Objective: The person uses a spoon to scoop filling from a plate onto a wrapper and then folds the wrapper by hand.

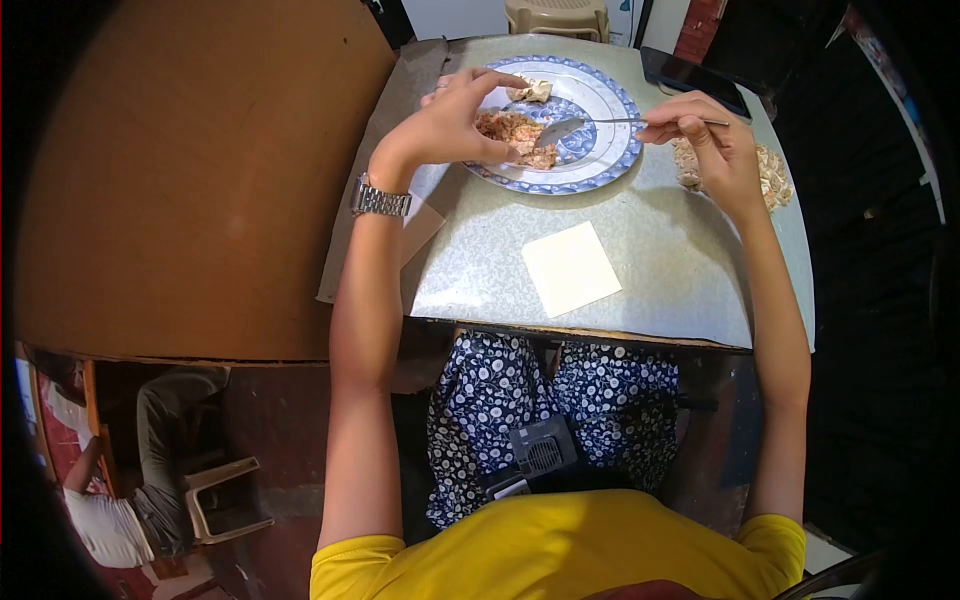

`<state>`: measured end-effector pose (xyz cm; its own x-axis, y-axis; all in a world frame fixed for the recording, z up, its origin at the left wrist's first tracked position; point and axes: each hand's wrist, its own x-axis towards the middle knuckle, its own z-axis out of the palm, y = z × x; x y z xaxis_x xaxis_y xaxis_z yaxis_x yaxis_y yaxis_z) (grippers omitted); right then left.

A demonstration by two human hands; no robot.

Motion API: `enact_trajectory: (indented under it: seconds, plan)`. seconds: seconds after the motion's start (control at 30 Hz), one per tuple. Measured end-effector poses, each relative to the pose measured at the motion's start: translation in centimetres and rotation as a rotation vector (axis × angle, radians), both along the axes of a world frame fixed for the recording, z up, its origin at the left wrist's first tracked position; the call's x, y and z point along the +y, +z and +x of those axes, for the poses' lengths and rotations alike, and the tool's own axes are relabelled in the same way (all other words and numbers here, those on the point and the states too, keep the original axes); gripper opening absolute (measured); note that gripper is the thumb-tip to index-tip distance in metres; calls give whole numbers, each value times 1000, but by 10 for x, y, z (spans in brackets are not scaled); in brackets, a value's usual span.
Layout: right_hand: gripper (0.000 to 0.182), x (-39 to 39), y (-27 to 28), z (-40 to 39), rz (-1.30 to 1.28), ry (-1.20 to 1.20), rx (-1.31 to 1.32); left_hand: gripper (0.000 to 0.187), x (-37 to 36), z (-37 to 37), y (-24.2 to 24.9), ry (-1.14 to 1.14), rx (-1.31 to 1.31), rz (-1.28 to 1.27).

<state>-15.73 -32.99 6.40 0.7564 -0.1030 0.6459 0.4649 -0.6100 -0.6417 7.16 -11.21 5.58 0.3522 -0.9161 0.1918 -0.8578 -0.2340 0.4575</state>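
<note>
One spoon [600, 121] (in right hand [712, 145]) crosses plate rim [629, 142]; tabletop [480, 260] surrounds sheet [572, 270].

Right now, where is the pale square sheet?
In the head view, the pale square sheet lies right of centre, between the plate and the table's near edge.

Nothing legible as text, label, brand, number or sign. Too small to read: blue marks on the white panel [624, 22] beyond the far table edge. Too blurred to read: multicoloured print on the strip [886, 58] at far right. Turned out of view: dial of the watch [380, 198] at left.
</note>
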Motion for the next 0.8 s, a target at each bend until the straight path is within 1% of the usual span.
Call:
enact_trajectory:
  seconds: [0.07,0.27,0.37,0.47,0.6,0.7,0.8]
  plan:
    - [28,0,1,1,36,29,-25,79,0,0,0,6,7,2]
    - [23,10,-5,3,-79,41,57,79,-5,-1,-5,11,-84,15]
    - [23,6,-2,1,-5,72,88,79,-7,-1,-9,34,-135,35]
    - [25,-4,4,-3,34,114,115,78,-8,-1,-11,43,-155,44]
    - [30,-15,8,-5,35,99,110,76,-9,2,-15,13,-158,8]
    - [33,-14,8,-5,52,68,83,74,-7,2,-11,-13,-85,5]
    - [33,-13,7,-4,58,83,77,73,-6,0,-7,-4,-77,15]
